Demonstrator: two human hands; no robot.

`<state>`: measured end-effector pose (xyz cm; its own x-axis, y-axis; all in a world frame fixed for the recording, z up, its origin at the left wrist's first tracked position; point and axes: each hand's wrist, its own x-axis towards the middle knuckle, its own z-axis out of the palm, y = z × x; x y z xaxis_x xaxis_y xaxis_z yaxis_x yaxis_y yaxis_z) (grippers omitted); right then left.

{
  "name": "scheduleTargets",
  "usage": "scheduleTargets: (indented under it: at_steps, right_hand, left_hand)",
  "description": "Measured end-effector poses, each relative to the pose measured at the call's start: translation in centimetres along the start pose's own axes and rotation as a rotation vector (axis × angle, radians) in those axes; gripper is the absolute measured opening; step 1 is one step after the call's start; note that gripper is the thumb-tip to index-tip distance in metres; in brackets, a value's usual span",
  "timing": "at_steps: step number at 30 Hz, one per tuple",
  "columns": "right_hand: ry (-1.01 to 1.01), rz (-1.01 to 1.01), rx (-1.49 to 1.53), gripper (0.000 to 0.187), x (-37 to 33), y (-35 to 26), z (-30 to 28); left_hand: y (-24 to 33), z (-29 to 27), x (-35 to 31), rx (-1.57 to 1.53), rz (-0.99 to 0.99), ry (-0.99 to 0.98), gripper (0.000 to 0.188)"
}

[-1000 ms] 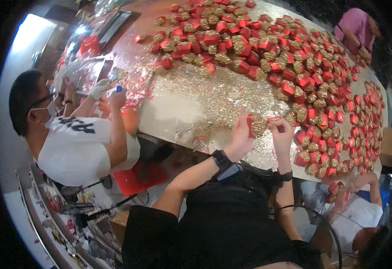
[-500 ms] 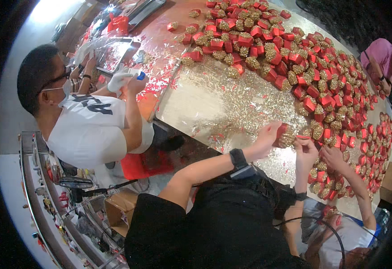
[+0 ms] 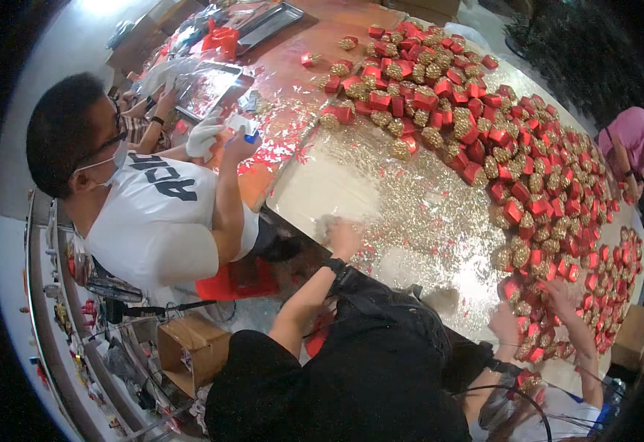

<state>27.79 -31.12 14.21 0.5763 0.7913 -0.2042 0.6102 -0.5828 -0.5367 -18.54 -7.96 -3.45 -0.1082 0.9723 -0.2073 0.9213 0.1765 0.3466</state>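
Observation:
My left hand (image 3: 345, 237) is down at the near edge of the pale table (image 3: 322, 193), by a bare patch left of the gold glitter. Its fingers are smeared by motion, so what they hold, if anything, does not show. Over at the right, my right hand (image 3: 506, 324) is beside the near end of a large heap of red faceted pieces with gold, glittery tops (image 3: 476, 151). The fingers of that hand are blurred too. Black bands circle both my wrists.
Another person's hand (image 3: 563, 306) reaches into the heap beside my right hand. On my left, a masked co-worker in a white shirt (image 3: 167, 221) holds a small white and blue thing. Metal trays (image 3: 270, 26) lie farther off. A cardboard box (image 3: 193, 346) and a red stool (image 3: 237, 280) stand below.
My left hand has moved left along the table, away from the red and gold piece it held. My right hand has come nearer and lower, parting from the left. The view has shifted slightly.

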Motion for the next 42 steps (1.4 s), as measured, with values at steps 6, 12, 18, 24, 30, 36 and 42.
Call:
scheduleTargets:
  at_steps: [6, 12, 18, 24, 30, 36, 42]
  right_hand:
    - [-1.035, 0.54, 0.159, 0.034, -6.2, 1.9, 14.4]
    - [-0.737, -0.39, -0.027, 0.035, -8.3, 0.0, 18.0]
    - [-0.873, 0.24, 0.201, 0.032, -6.9, 0.0, 18.6]
    - [-0.841, 0.698, 0.497, 0.024, -6.5, 0.0, 18.1]
    - [-0.83, 0.51, 0.487, 0.023, -6.5, 1.7, 18.9]
    - [-0.814, 0.554, 0.526, 0.025, -6.4, 2.7, 19.6]
    - [-0.822, 0.546, 0.47, 0.025, -6.1, 2.1, 19.3]
  left_hand:
    - [-3.4, 0.2, -0.4, -0.459, -0.818, -0.211, 0.116]
    - [-5.4, 2.2, 0.3, -0.987, -0.85, -0.476, 0.13]
    - [-6.1, 2.1, 0.4, -0.948, -0.666, -0.658, 0.101]
    - [-6.4, 1.7, -0.7, -0.852, -0.565, -0.656, 0.074]
    - [-8.8, 1.8, -0.3, -0.911, -0.384, -0.932, 0.038]
    - [-11.3, 6.7, 0.2, -0.72, 0.004, -0.787, 0.04]
    - [-11.2, 6.5, 0.0, -0.603, -0.218, -0.87, 0.06]
